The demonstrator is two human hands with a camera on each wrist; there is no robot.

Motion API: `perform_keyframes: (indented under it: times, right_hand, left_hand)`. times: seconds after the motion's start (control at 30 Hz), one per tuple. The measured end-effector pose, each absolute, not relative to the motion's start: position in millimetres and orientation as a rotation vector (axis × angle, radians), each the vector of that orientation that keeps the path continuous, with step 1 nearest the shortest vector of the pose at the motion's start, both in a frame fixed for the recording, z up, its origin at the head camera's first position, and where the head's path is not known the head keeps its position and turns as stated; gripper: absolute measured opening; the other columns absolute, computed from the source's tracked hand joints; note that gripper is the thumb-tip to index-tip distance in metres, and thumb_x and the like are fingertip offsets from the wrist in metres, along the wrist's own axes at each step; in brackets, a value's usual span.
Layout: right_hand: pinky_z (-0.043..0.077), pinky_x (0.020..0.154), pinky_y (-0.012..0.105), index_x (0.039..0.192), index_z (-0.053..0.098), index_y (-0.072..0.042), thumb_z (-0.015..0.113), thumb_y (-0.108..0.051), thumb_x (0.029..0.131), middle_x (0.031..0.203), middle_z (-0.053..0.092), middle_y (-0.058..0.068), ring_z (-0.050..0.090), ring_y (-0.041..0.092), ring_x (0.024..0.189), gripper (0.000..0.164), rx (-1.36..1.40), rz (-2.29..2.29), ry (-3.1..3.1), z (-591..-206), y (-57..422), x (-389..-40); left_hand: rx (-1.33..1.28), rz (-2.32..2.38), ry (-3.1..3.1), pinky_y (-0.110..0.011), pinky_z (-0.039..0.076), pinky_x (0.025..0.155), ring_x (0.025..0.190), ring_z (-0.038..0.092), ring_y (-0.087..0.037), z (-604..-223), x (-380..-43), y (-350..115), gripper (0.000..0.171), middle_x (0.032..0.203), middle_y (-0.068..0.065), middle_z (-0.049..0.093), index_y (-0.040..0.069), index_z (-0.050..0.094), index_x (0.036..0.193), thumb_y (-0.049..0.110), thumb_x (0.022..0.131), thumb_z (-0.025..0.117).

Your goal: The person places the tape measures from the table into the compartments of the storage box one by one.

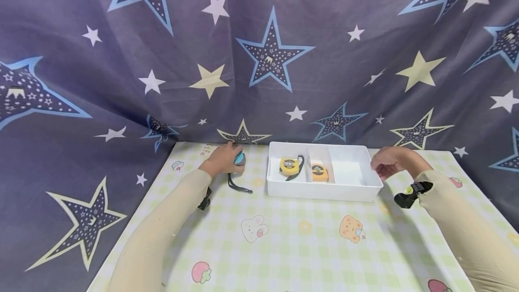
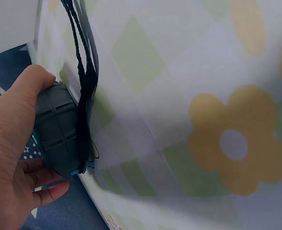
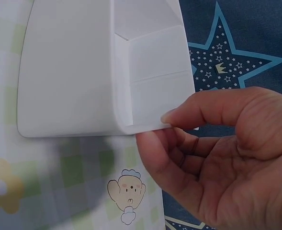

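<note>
My left hand (image 1: 222, 158) grips a tape measure (image 1: 240, 159) with a dark grey and teal case, left of the white divided box (image 1: 320, 191). In the left wrist view the thumb and fingers wrap the ribbed dark case (image 2: 57, 129), and its black wrist strap (image 2: 85, 81) trails over the tablecloth. At the box's right end, my right hand (image 1: 395, 162) pinches the wall; the right wrist view shows the thumb on the rim (image 3: 152, 128) and the fingers outside. A yellow tape measure (image 1: 289, 166) with a black strap lies in the left compartment, and an orange-yellow tape measure (image 1: 319, 173) in the middle one.
The table wears a green-checked cloth (image 1: 284, 247) with cartoon prints. Close behind the box hangs a dark star-patterned curtain (image 1: 251, 102), which also runs down past the table's left and right edges. A black wrist camera (image 1: 407, 198) sits at the right wrist.
</note>
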State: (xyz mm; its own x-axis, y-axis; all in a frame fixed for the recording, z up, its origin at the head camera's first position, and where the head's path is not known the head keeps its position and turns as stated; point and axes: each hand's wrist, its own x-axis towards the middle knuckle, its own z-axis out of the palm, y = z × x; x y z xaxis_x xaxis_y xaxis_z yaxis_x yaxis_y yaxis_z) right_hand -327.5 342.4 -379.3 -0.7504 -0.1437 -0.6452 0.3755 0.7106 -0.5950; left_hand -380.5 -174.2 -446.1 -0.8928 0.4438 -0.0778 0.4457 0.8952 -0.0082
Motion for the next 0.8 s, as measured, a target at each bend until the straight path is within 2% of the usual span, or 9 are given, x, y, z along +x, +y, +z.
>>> perform_keyframes:
  times: [0.3, 0.6, 0.8]
  right_hand:
    - [0.059, 0.068, 0.024, 0.083, 0.056, -0.004, 0.054, -0.004, 0.087, 0.075, 0.056, 0.002, 0.061, 0.01, 0.065, 0.004, 0.169, -0.976, 2.228, -380.0, 343.3, -327.4]
    - [0.058, 0.068, 0.024, 0.082, 0.056, -0.005, 0.054, -0.005, 0.086, 0.075, 0.057, 0.002, 0.061, 0.01, 0.066, 0.005, 0.156, -0.984, 2.225, -379.1, 343.6, -326.8]
    - [0.059, 0.068, 0.024, 0.082, 0.056, -0.005, 0.054, -0.005, 0.087, 0.075, 0.057, 0.002, 0.061, 0.01, 0.066, 0.005, 0.155, -0.986, 2.221, -379.3, 343.3, -327.2]
  left_hand:
    - [0.707, -0.044, 2.995, -0.055, 0.049, 0.101, 0.119, 0.058, -0.044, -447.3, -381.7, -173.4, 0.075, 0.14, -0.032, 0.048, 0.012, 0.045, 0.152, 0.051, 0.091, 0.066]
    - [0.748, 0.113, 2.976, -0.047, 0.053, 0.083, 0.096, 0.061, -0.029, -441.9, -382.9, -176.6, 0.066, 0.124, -0.021, 0.058, 0.016, 0.054, 0.142, 0.045, 0.087, 0.075]
    - [0.747, 0.177, 2.988, -0.047, 0.054, 0.087, 0.101, 0.063, -0.029, -441.7, -381.8, -178.4, 0.075, 0.122, -0.016, 0.062, 0.012, 0.052, 0.144, 0.044, 0.083, 0.08]
